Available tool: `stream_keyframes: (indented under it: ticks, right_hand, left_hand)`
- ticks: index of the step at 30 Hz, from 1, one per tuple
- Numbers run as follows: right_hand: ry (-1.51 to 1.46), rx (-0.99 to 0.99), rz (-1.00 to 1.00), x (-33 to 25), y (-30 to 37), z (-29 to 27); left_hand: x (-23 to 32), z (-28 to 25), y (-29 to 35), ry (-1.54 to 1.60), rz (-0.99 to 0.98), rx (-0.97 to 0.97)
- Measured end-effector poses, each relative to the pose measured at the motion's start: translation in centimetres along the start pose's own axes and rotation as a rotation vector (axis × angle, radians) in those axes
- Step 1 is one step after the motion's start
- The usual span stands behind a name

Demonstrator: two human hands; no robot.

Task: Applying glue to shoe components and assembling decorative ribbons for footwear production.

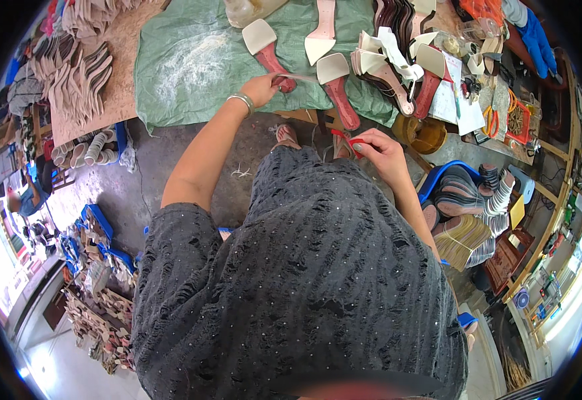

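Note:
My left hand (259,91), a bracelet on its wrist, is closed at the near side of the green sheet. Its fingers pinch a thin pale strip (299,78) that points right. Just beyond it lies a shoe insole (259,38) with a white wide end and a reddish-brown narrow part. Lower and to the right, off the table's near edge, my right hand (384,155) is closed on a slim red object (345,138); its kind is unclear. Between and beyond the hands rests another insole (335,79), white at its far end, its reddish tip overhanging the edge.
A green sheet (151,80) with white powder covers the table. Bundled insoles (377,65) sit right of centre, beside papers (467,115) and orange-handled scissors (491,122). Stacked pale pieces (81,83) lie left. A blue crate (431,181) of striped soles stands below right.

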State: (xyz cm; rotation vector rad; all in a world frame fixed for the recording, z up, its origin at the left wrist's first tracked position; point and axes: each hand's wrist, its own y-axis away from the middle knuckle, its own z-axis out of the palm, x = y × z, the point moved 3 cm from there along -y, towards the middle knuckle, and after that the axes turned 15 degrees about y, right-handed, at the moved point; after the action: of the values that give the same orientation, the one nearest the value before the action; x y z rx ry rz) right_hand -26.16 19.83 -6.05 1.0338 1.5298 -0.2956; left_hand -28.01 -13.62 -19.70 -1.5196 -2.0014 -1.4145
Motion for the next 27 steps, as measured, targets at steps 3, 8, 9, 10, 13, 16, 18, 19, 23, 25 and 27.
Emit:
stream_keyframes:
  ticks: [3, 8, 9, 10, 13, 16, 18, 19, 23, 25, 27]
  right_hand:
    - [0.003, -0.062, -0.02, -0.8, -0.6, 0.3]
    - [-0.015, -0.02, -0.049, -3.1, -1.6, 0.0]
    - [-0.029, -0.025, -0.061, -3.9, -1.9, -0.3]
    - [-0.025, -0.033, -0.092, -4.8, -2.1, -0.6]
    - [-0.044, -0.031, -0.196, -7.9, -2.3, -1.8]
    - [-0.268, -0.071, -0.138, -10.3, -1.1, -2.8]
    - [-0.317, -0.101, -0.149, -11.6, -0.3, -3.6]
    - [-0.36, -0.138, -0.189, -12.2, 0.2, -3.9]
    - [-0.423, -0.182, -0.473, -14.3, 2.7, -5.7]
    - [-0.471, -0.242, -0.638, -15.4, 4.6, -7.0]
    - [-0.547, -0.307, -0.719, -16.5, 7.4, -8.6]
  left_hand:
    - [1.2, -0.5, 0.1, 0.458, 0.006, -0.193]
    - [5.5, -2.7, 5.2, 1.337, 0.012, -0.242]
    - [7.0, -2.6, 6.3, 1.403, 0.113, -0.206]
    - [8.5, -2.6, 7.3, 1.493, 0.14, -0.214]
    - [12.4, -2.5, 9.8, 1.749, 0.197, -0.263]
    - [15.8, -2.4, 12.2, 1.896, 0.248, -0.251]
    - [17.6, -2.3, 13.7, 1.812, 0.283, -0.157]
    - [18.4, -2.1, 14.4, 1.766, 0.286, -0.098]
    - [21.1, -0.8, 16.6, 1.782, 0.321, 0.049]
    - [22.0, 0.1, 17.3, 1.784, 0.334, 0.123]
    - [22.8, 1.3, 18.1, 1.741, 0.338, 0.189]
